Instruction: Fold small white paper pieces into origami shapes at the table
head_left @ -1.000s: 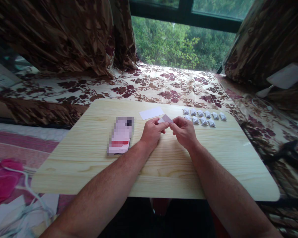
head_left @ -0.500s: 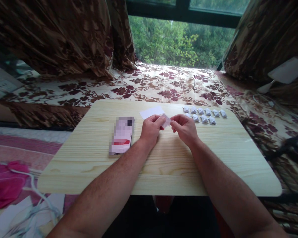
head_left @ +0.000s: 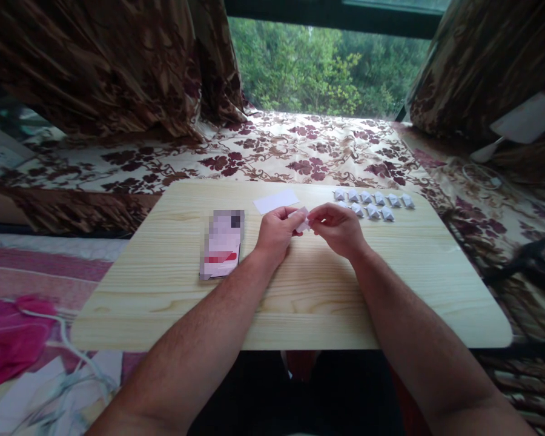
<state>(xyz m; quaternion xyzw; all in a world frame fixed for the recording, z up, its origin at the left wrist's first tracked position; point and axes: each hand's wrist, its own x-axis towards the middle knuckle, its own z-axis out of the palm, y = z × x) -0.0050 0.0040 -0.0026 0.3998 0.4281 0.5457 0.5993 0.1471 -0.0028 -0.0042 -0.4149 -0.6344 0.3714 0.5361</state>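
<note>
From the head view, here we are at the pale, wood-grained table (head_left: 318, 309), and both bare hands meet just beyond its middle! The left hand (head_left: 275, 233) has a small, white, folded piece of paper (head_left: 301, 220) gripped between thumb and fingers. In comes the right hand (head_left: 338, 227), fingertips at the paper's right edge; whether they pinch it, I cannot tell. That paper sits between the two hands, above the tabletop. Just beyond the left hand lies a flat, white, rectangular paper sheet (head_left: 276, 201). Over to the far right, small, white, pointed folded-paper pieces (head_left: 379, 198) line up in two rows, six in the far one, the near one partly hidden by the right hand. And on the left, a pale pink, rectangular phone (head_left: 221, 242), its surface pixelated, lies flat!
</note>
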